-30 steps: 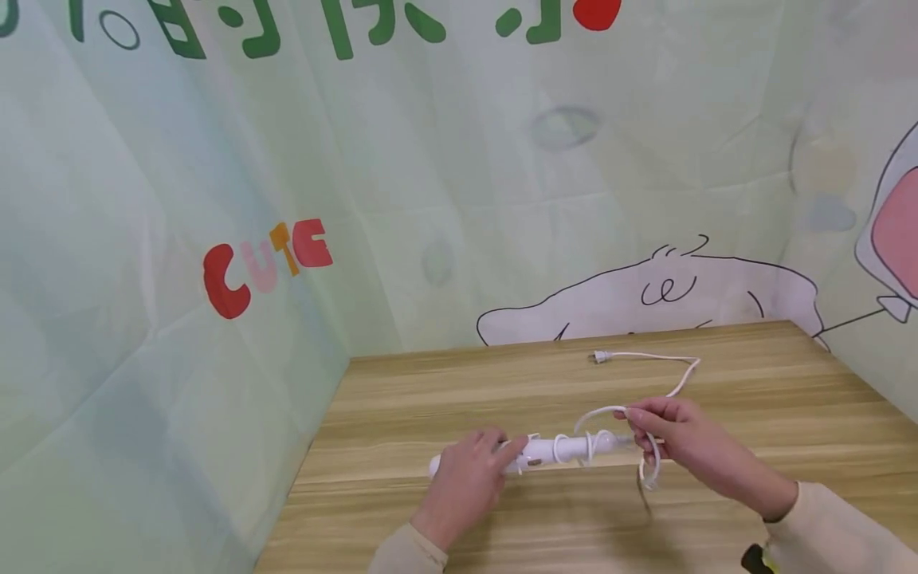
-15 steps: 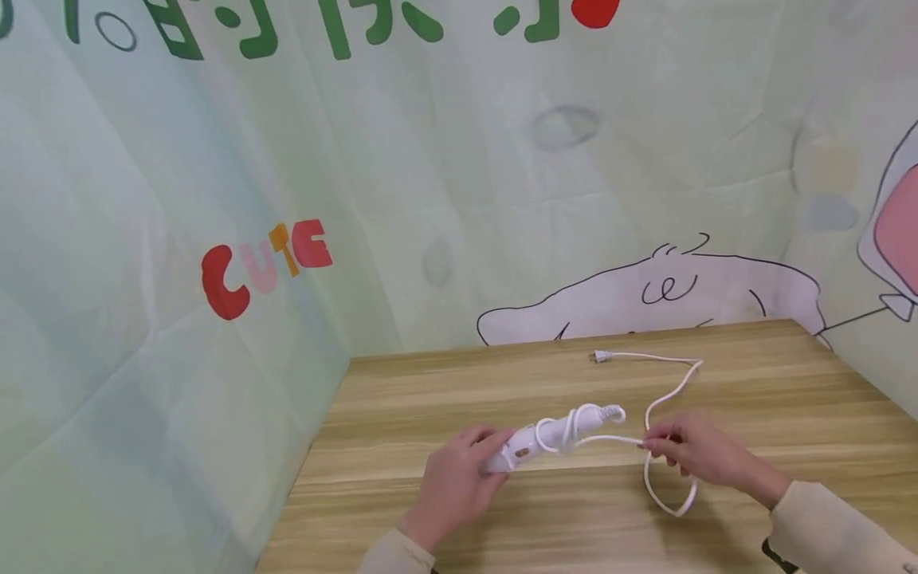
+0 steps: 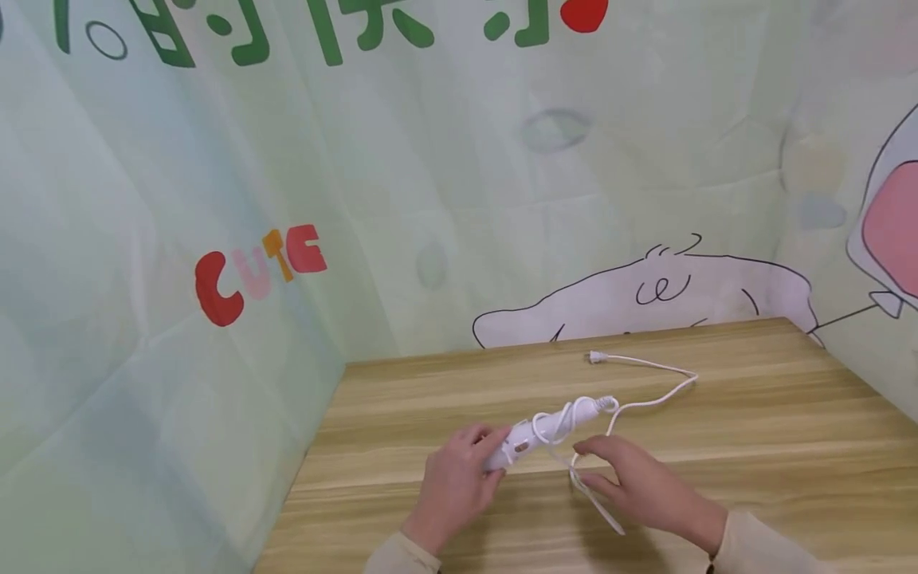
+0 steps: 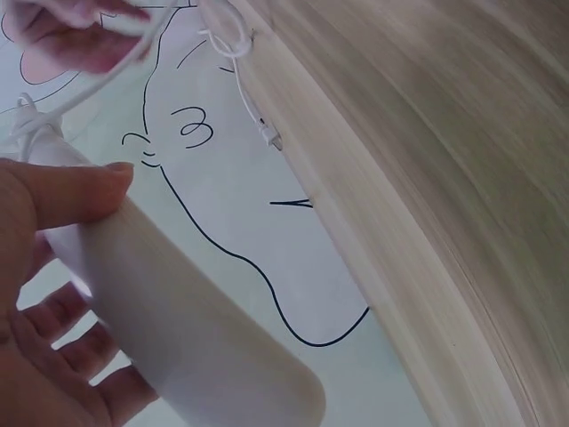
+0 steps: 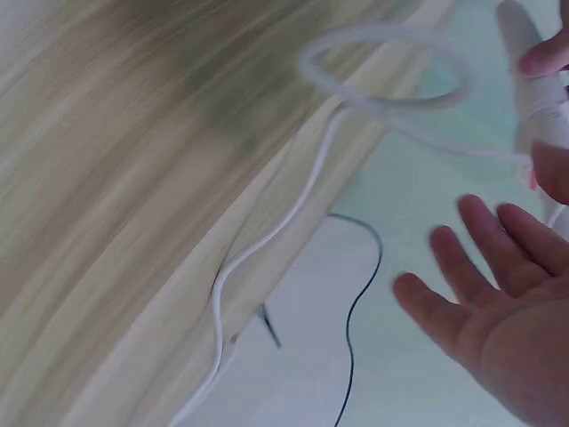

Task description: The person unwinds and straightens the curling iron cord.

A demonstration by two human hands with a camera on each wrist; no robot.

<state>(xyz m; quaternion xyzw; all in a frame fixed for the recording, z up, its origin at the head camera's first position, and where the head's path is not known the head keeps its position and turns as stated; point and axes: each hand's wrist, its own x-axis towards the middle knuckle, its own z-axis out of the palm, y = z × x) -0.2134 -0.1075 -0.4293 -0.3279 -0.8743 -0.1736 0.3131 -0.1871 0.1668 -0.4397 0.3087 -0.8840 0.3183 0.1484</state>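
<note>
My left hand [image 3: 459,486] grips a white, wand-shaped hair iron [image 3: 534,434], its cord end tilted up to the right. In the left wrist view, my thumb lies along the smooth barrel [image 4: 204,320], fingers underneath. White cord [image 3: 570,414] winds around the handle by a small switch. Beside it, my right hand [image 3: 649,486] has thumb and index apart at the loose cord, which passes between them. The right wrist view shows the other fingers [image 5: 480,258] spread, with a blurred cord loop [image 5: 391,36] in front.
The remaining cord [image 3: 660,399] runs across the wooden table [image 3: 430,391] to a two-pin plug [image 3: 595,357] near the back edge. A printed fabric backdrop [image 3: 402,183] stands behind the table and along its left side.
My left hand has raised and tilted the hair iron. My right hand, which pinched the cord, has moved left towards the handle with thumb and index parted, shifting the loose loop left.
</note>
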